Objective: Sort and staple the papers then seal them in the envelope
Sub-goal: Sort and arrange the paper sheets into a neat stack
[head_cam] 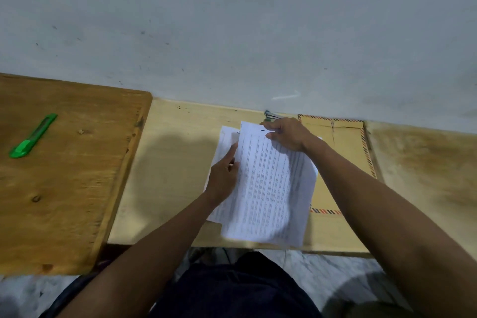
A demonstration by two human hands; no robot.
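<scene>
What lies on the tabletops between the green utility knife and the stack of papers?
Nothing: the head view shows only bare wood between the green utility knife and the papers, crossed by the seam where the darker board meets the paler table.

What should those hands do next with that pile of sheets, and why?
Probably square the papers into one even stack. The right hand holds their top edge, the left hand the side, yet the sheets lie fanned; the stapler waits just behind.

Looked like a plain study/office corner: bare wood desks vs scuffed grey wall, printed papers, green box cutter.
</scene>
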